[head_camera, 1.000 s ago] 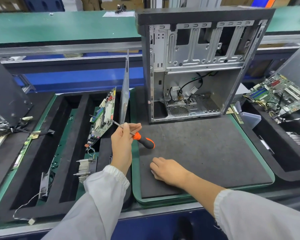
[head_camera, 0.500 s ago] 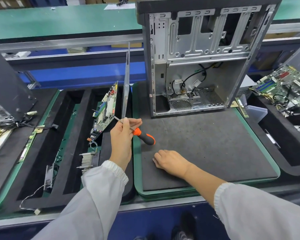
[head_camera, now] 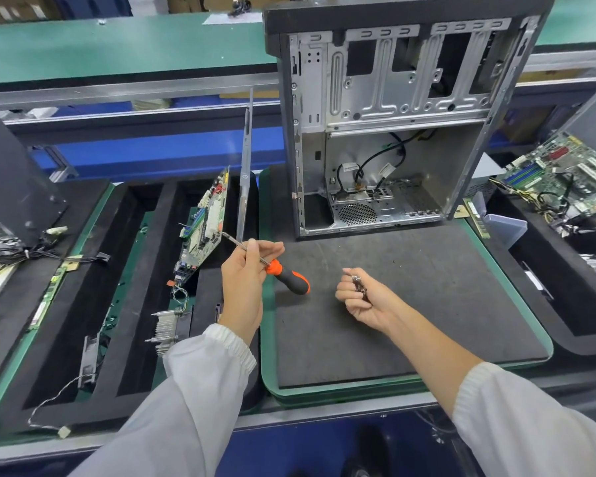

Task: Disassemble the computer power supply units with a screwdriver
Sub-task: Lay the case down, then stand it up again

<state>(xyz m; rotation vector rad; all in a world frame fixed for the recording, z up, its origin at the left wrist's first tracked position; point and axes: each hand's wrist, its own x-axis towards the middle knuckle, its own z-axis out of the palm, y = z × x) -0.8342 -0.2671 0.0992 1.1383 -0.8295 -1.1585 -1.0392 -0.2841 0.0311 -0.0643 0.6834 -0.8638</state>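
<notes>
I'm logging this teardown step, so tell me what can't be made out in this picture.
- Head view: small metal bits in the right hand are mostly hidden by curled fingers; too small to identify.
- Screwdriver shaft middle is covered by the left hand.
- Computer case top is cut off by the frame edge.
- No power supply is visible.

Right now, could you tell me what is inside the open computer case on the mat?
Inside the computer case are black cables with white tags, a perforated metal bracket at the bottom and empty drive bays above. Whatever sits behind the bays is hidden.
</notes>
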